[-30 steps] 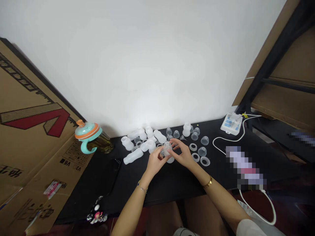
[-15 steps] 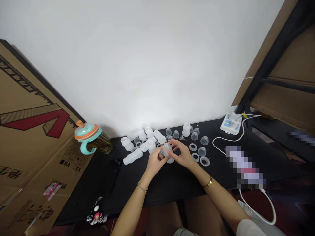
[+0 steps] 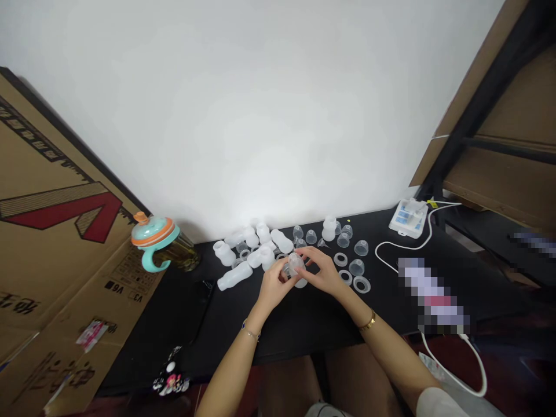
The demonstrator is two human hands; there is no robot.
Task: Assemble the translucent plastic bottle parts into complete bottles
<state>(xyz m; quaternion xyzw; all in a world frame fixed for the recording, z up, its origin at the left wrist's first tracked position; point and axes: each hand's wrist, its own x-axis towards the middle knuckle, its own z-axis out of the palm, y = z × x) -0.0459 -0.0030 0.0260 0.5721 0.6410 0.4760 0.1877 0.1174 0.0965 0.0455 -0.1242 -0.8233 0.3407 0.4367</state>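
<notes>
Between my hands a small white baby bottle (image 3: pixel 300 283) stands with a clear domed cap (image 3: pixel 296 260) at its top. My left hand (image 3: pixel 274 282) grips it from the left, its thumb and fingers closed round the neck. From the right, the fingers of my right hand (image 3: pixel 324 271) are closed on the cap. Left of them lie several white bottles (image 3: pixel 237 275), some on their sides. Clear domes (image 3: pixel 356 267) and pale rings (image 3: pixel 361 284) are spread to the right, near another upright bottle (image 3: pixel 329 229). My fingers hide part of the held bottle.
On the black table (image 3: pixel 304 330), a jug with a turquoise handle (image 3: pixel 157 262) stands at the left beside a large cardboard box (image 3: pixel 56 231). A white plastic case (image 3: pixel 408 218) and a white cable (image 3: pixel 382 249) lie at the right. A white wall rises behind.
</notes>
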